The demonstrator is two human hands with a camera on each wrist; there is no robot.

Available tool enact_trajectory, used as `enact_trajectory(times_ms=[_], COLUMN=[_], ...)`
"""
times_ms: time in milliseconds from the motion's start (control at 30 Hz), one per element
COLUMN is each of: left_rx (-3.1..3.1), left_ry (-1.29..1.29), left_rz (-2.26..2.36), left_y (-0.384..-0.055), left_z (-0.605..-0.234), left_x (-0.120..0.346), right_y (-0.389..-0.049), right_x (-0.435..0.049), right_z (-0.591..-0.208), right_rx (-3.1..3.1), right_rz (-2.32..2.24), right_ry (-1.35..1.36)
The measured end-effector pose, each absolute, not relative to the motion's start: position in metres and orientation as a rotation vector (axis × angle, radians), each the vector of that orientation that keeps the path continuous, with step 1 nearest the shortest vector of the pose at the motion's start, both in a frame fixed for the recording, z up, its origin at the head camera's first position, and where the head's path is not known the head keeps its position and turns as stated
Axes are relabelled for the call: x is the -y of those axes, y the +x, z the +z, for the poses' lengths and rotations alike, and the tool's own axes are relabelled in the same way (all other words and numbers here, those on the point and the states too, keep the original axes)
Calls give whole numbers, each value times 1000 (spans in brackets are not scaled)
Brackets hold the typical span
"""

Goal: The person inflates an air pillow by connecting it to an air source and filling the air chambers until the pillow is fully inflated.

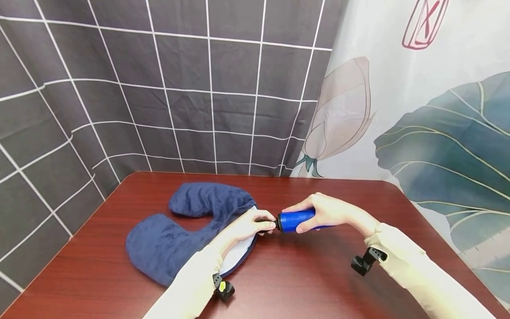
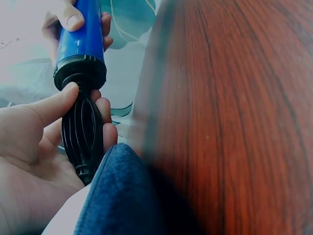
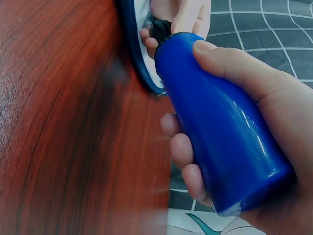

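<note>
My right hand (image 1: 328, 210) grips the blue barrel of a hand pump (image 1: 296, 220), thumb along one side and fingers round the other in the right wrist view. At the pump's left end, my left hand (image 1: 249, 223) holds its black ribbed handle (image 2: 80, 137), with the thumb tip at the black collar (image 2: 80, 72). The pump lies level above the table. Right beside the left hand is a navy plush U-shaped neck pillow (image 1: 159, 248), lying flat. Its curved edge gapes along a zipper and shows a white inside (image 1: 239, 256). The left forearm crosses over the pillow.
The reddish-brown wooden table (image 1: 303, 279) carries the pillow on its left half. A dark grey curtain (image 1: 235, 110) with white grid lines hangs behind and to the left. On the right hangs a white curtain (image 1: 382, 155) with flower and leaf prints.
</note>
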State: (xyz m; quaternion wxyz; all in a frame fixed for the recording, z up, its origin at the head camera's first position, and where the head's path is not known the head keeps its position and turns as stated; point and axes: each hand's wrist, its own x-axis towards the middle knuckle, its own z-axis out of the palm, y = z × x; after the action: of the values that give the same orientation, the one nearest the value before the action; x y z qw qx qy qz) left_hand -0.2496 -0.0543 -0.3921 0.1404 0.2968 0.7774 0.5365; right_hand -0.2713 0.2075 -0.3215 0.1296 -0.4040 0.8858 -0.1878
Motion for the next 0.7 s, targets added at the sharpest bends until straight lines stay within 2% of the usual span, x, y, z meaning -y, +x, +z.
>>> enact_trajectory(times_ms=[267,700], left_rx=[-2254,-2250], left_ry=[895,884], left_rz=[1547,1550], left_y=[-252,-253], left_z=[-398,-400], left_x=[54,56], right_y=[-270,-261], right_x=[-222,-282], right_z=[-316,-293], right_rx=[-2569,-2513], right_rz=[-534,-645], right_ry=[-1152,-940])
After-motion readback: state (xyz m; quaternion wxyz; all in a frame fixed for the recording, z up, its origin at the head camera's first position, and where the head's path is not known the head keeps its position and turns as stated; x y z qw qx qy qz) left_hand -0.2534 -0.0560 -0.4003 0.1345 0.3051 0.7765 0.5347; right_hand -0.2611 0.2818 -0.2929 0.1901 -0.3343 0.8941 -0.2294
